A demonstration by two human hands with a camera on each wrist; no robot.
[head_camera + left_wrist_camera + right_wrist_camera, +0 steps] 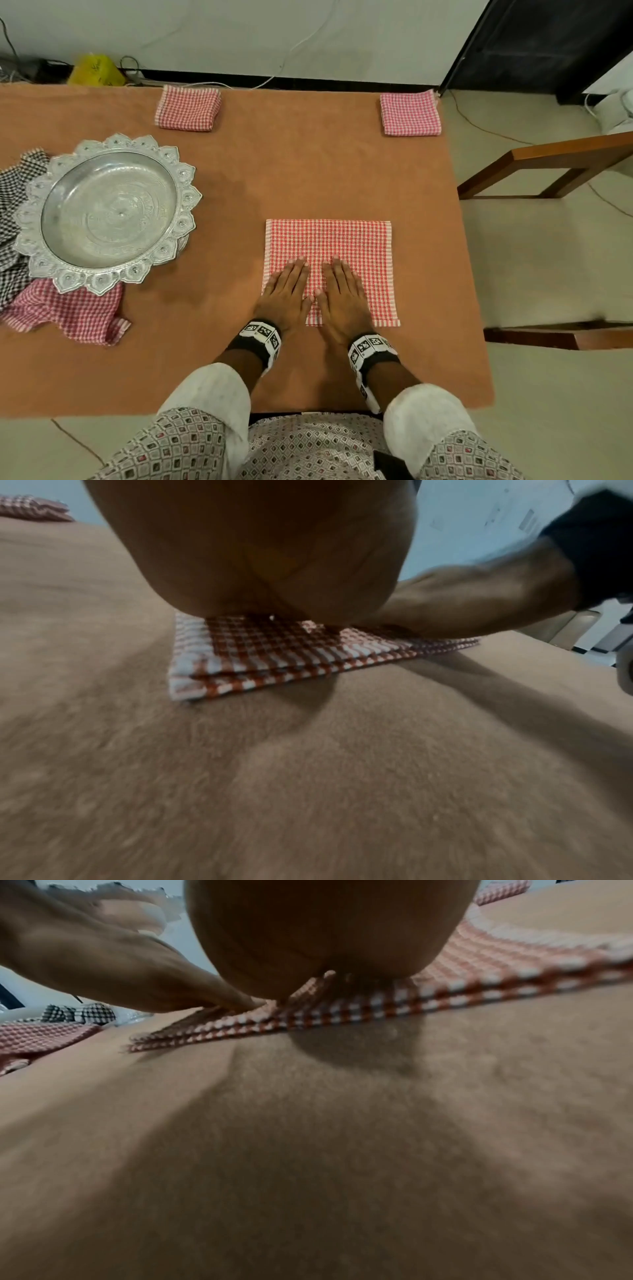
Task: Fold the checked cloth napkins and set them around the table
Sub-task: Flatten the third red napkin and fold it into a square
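Note:
A red-and-white checked napkin [329,246] lies folded in layers on the brown table cover [274,171], near the front right. My left hand [286,291] and right hand [340,291] lie flat side by side on its near half, fingers straight, pressing it down. The wrist views show the stacked edges of the napkin [274,664] [377,1007] under each palm. Two folded red checked napkins sit at the far edge, one at the middle [188,108] and one at the right corner [410,114]. An unfolded red checked napkin [68,311] lies at the left.
An ornate silver tray [109,212] stands at the left, partly over the unfolded red napkin and a black-and-white checked cloth [13,212]. A wooden chair [548,171] stands beyond the table's right edge. A yellow bag [96,70] sits on the floor behind.

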